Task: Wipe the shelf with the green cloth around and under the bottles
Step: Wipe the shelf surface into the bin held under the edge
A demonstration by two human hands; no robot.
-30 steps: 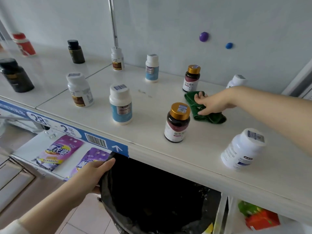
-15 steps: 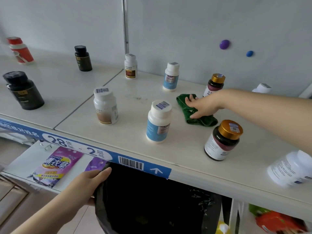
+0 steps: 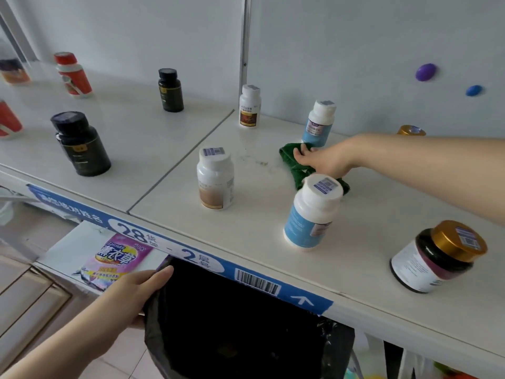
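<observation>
The green cloth (image 3: 291, 162) lies crumpled on the white shelf (image 3: 169, 149), just in front of a white bottle with a blue label (image 3: 318, 124) at the back. My right hand (image 3: 322, 161) presses down on the cloth with its fingers laid over it. Another blue-label white bottle (image 3: 311, 214) stands nearer the front and hides the cloth's near end. A white bottle with a brown label (image 3: 216, 181) is to the cloth's left. Small specks of dirt (image 3: 259, 161) lie between them. My left hand (image 3: 139, 287) grips the rim of a black bag (image 3: 232, 324) below the shelf edge.
A gold-capped dark bottle (image 3: 437, 255) stands front right, another gold cap (image 3: 411, 130) shows behind my arm. A small white bottle (image 3: 249, 106), two black bottles (image 3: 80, 143) (image 3: 170, 90) and a red bottle (image 3: 72, 75) stand further left. A blue label strip (image 3: 191, 258) runs along the shelf edge.
My right hand has slid the green cloth leftward and toward the back, from beside the gold-capped bottles to the rear blue-label bottle. My left hand kept its hold on the bag.
</observation>
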